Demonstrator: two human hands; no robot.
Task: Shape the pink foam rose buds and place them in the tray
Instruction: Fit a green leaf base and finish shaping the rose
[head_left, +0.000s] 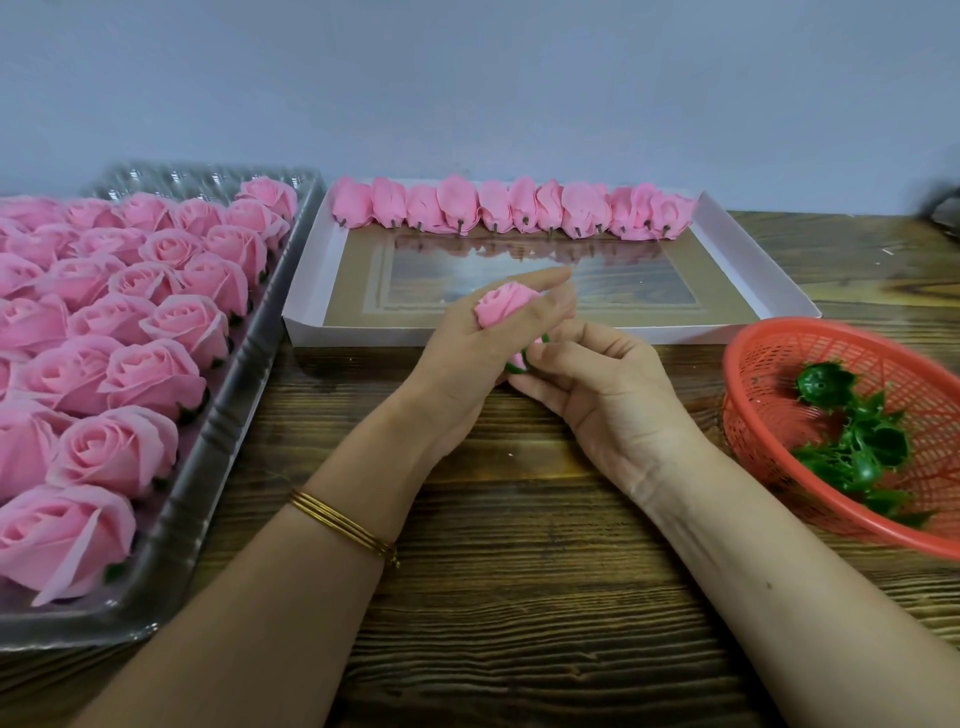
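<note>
Far left: clear plastic tray (208, 452), resting on the wooden table (519, 597) and packed in tight rows with shaped pink roses (119, 447), petals opened, green bases just visible under a few, moulded cells showing bare along the far edge. Next, reaching in from the lower left, a forearm ringed with thin gold bangles (343, 525) at the wrist. Left hand (467, 348) raised above the table, close to the near wall of the box behind it, fingers wrapped round a pink foam bud (501, 306) — index finger stretched out straight along the bud's far side, bloom end turned up and away. Directly under the bud, at its base, a green calyx (522, 364), mostly hidden, pinched between thumb and fingertips of the right hand (608, 384), palm turned leftward, both hands touching around the bud. Behind the hands, a shallow white box (363, 335) with a glossy brown floor; along its far wall a row of unshaped buds (514, 210) — lying side by side, short dark stubs pointing toward the viewer, reflected faintly in the floor. Far right: red basket (769, 415) of plastic mesh, well apart from the tray, slightly blurred, holding a small heap of loose green calyxes (857, 441). Beyond it all, a plain pale wall (467, 78).
</note>
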